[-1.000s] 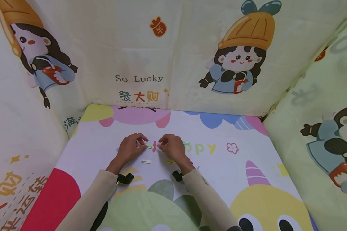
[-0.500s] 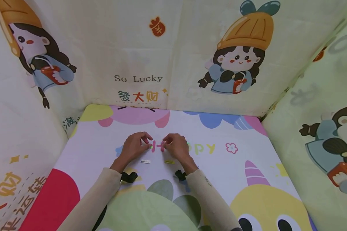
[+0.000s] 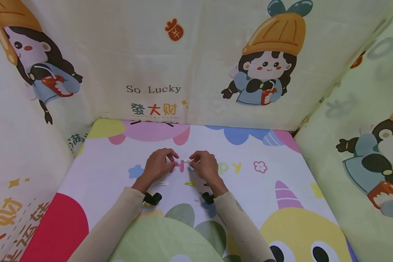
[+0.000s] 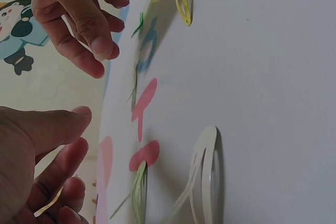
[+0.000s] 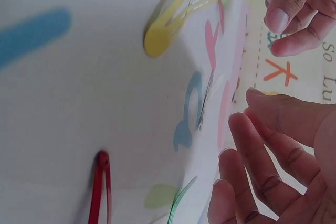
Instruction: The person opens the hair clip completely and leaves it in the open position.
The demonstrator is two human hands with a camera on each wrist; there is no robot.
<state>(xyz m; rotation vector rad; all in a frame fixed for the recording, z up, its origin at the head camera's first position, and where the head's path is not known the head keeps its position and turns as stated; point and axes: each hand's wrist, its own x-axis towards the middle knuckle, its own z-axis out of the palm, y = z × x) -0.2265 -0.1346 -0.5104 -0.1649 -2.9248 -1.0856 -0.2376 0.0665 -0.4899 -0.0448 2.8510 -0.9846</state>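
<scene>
Both hands hover just above the table point(image 3: 118, 160) — left hand point(image 3: 157, 165) pinching a pale hair clip point(image 4: 48, 206), right hand point(image 3: 205, 168) loose-fingered, grip empty — so keep that pinch firm.

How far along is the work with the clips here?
Nothing looks finished. The left hand and right hand meet at a pale clip; which holds it is unclear. A white clip, yellow clip and red clip lie loose on the table, apparently still to go.

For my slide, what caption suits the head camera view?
Two hands, left hand and right hand, meet over hair clips, white clip and yellow clip, on a cartoon-printed table.
</scene>
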